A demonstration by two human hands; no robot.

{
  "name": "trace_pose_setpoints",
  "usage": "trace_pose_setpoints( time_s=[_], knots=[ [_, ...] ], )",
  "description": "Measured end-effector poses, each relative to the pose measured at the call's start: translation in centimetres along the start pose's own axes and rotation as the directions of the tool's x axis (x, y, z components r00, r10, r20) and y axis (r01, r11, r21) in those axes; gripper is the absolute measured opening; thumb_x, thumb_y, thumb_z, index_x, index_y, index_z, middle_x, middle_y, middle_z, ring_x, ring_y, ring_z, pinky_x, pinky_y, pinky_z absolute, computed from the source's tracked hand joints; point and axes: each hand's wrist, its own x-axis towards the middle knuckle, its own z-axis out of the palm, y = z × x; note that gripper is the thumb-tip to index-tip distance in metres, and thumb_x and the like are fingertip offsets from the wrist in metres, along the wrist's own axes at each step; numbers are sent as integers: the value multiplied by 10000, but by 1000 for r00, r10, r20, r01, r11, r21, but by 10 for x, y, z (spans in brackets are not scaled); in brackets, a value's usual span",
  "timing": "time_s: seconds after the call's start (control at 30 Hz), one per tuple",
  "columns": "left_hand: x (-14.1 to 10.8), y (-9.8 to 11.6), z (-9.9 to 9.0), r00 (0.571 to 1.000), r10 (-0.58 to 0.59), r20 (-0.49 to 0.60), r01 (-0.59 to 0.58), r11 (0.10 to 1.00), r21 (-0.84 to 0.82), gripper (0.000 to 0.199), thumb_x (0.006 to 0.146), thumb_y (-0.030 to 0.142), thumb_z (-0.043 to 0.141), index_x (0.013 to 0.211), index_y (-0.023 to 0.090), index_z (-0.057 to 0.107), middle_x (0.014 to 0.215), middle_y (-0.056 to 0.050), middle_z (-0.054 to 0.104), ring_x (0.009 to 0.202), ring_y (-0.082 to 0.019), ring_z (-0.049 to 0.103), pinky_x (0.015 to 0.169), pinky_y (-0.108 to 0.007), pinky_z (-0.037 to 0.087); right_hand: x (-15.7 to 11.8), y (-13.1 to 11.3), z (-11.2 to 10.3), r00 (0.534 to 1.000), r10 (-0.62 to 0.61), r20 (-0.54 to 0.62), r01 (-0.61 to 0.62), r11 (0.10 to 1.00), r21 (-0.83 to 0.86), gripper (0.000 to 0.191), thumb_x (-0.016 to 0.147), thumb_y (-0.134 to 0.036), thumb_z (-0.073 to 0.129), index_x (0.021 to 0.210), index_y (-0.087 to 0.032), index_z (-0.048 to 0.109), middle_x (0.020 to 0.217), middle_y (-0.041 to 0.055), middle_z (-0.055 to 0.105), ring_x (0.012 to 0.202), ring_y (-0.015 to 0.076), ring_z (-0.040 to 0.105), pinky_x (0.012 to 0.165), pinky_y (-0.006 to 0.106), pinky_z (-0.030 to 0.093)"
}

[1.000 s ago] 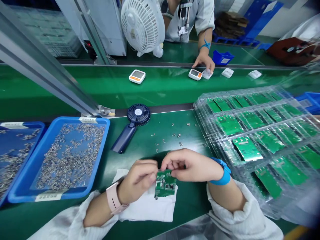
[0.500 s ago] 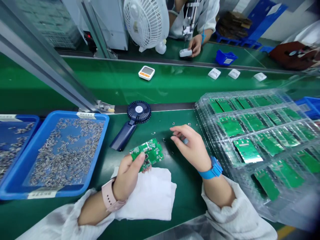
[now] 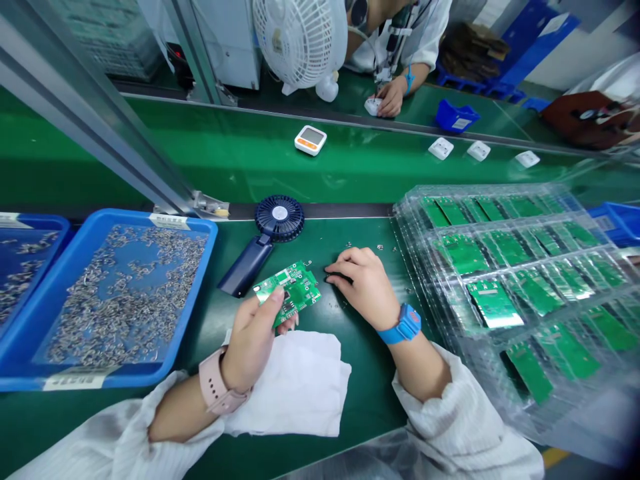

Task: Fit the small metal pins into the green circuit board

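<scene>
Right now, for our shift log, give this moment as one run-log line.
left hand: holds green circuit board | right hand: resting on green mat

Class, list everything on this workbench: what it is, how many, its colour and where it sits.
circuit board: one, green, in the left hand
cloth: one, white, on the mat below the board
clip tray: one, blue, left of the mat
hand fan: one, dark blue, beyond the board
desk fan: one, white, across the belt
board trays: a stack, clear, at right
left hand: one, pink watch, holding the board
right hand: one, blue wristband, resting on the mat
</scene>
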Motion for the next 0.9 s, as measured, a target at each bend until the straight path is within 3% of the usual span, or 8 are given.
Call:
trace_pose_setpoints(
  time_s=[0.67,0.9],
  knots=[
    [2,-2,-3,998,42,42,-44,998,36,436,746,558,692,621,154,585,519,18,569,475,-84,498,459,-203,386,-4,-8,-13,990,17,140,-14,1000,-22,48,840,-213,647,879,-213,621,988,50,592,937,222,472,813,357,360],
    [2,-2,-3,997,52,51,-54,997,49,416,783,533,659,633,152,584,526,12,575,478,-87,498,459,-209,386,-6,-8,-13,983,-88,159,88,996,4,73,877,-151,589,825,-201,602,847,26,656,870,191,527,786,338,340]
  ],
)
